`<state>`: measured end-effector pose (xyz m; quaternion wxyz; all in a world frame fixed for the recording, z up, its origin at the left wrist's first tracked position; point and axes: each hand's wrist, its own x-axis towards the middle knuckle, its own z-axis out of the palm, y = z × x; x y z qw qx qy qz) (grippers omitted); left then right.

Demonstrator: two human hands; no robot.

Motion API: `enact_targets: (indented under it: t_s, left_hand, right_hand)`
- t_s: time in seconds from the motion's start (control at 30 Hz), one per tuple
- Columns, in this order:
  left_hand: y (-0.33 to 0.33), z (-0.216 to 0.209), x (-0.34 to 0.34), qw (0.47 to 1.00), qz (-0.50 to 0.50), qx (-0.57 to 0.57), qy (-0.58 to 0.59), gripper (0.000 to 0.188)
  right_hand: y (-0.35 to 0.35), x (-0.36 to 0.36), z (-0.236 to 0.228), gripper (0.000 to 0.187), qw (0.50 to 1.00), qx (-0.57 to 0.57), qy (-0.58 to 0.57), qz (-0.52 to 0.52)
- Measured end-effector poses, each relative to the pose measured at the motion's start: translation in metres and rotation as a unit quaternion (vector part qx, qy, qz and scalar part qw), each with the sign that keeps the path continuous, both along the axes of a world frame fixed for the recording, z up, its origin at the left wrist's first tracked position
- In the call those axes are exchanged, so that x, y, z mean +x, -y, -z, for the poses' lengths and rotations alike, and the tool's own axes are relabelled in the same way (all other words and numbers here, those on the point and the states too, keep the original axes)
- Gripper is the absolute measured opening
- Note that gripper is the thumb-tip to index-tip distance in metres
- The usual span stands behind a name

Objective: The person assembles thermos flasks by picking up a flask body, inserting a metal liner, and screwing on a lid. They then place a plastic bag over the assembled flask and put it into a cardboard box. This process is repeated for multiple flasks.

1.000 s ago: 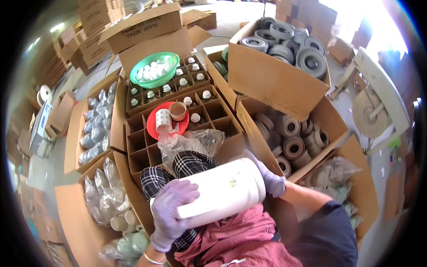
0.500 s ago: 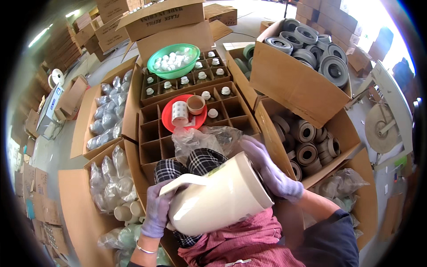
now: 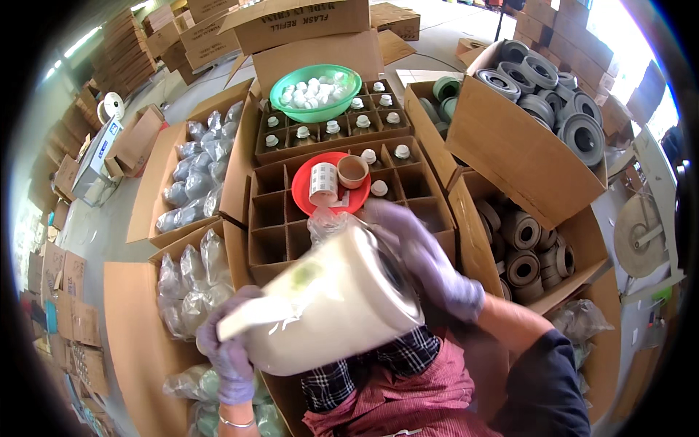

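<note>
- Crowded all round with open cardboard boxes on a pale floor (image 3: 437, 40); stacked with more cartons toward the back.
- See straight ahead a divided carton (image 3: 259, 274), bearing a red dish (image 3: 301, 191) left of centre, toward the far edge; on that dish, a cup (image 3: 353, 169) and a white cylinder (image 3: 323, 182).
- See beyond it a green bowl (image 3: 312, 115) of white pieces (image 3: 317, 91), toward the far-left corner of the carton behind.
- Find the flask (image 3: 328, 298) between both hands, in view across the divided carton's near edge and above checked cloth (image 3: 393, 349). Cannot tell whether resting on the knees or held clear.
- Tilted, long axis running from low on the left to higher on the right; recessed dark end turned rightward, handle (image 3: 255, 317) leftward.
- Held at the handle end by the left hand (image 3: 231, 346), palm against the body, fingers partly hidden behind; so lying to the right of that grip.
- Met at the recessed end by the right hand (image 3: 433, 258), long fingers along the rim, blurred; cannot tell whether pinching or merely laid there. Lying to the left of this grip.
- Nearer the recessed end: right hand. Beyond that, boxed brown rings (image 3: 523, 268).
</note>
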<state>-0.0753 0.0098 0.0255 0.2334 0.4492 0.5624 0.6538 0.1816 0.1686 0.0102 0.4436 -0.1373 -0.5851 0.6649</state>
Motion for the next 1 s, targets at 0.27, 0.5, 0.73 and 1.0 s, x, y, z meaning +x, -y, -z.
enact_targets:
  t_s: [0.27, 0.5, 0.73, 1.0]
  left_hand:
    - [-0.05, 0.033, -0.028, 0.845, -0.012, 0.061, 0.531, 0.062]
    - [-0.121, 0.075, -0.025, 0.763, 0.111, 0.13, 0.623, 0.051]
    - [-0.14, 0.061, 0.022, 0.872, 0.056, 0.116, 0.473, 0.048]
    - [-0.128, 0.043, 0.094, 0.846, 0.055, 0.083, 0.524, 0.051]
  right_hand:
    - [-0.226, -0.091, 0.218, 0.057, 0.74, 0.188, 0.581, 0.281]
    - [-0.225, -0.072, 0.201, 0.04, 0.805, 0.317, 0.416, 0.28]
    - [-0.052, -0.048, 0.026, 0.066, 0.698, 0.595, 0.296, 0.267]
    - [-0.024, -0.071, 0.037, 0.039, 0.912, 0.09, 0.081, 0.393]
